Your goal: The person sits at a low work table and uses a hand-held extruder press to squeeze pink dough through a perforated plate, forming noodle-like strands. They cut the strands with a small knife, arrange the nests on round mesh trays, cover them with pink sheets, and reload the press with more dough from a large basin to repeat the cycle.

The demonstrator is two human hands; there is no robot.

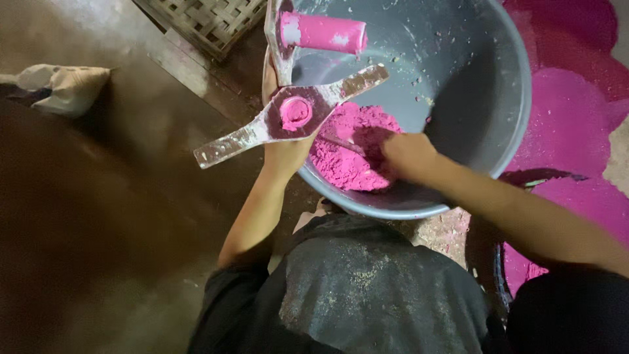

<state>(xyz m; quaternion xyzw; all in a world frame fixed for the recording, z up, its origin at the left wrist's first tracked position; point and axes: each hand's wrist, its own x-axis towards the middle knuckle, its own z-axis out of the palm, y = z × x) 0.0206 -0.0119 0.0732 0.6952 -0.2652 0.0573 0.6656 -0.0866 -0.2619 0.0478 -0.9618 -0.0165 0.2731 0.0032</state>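
Note:
My left hand [283, 152] grips a metal mould [295, 113] from below, at the near rim of a grey basin [485, 98]. The mould has two flat wing handles and a round socket packed with pink powder. A pink-coated cylinder [324, 33] sticks out from its upper part. My right hand [406, 156] is down inside the basin, pressed into a heap of pink powder [354, 147]; its fingers are partly buried, so whether they hold powder is unclear.
A woven bamboo basket [209, 19] stands at the back left. A white cloth bundle [62, 85] lies on the dark floor at left. Pink powder piles [563, 124] lie right of the basin, with another dark-rimmed container of powder [524, 262] near my right arm.

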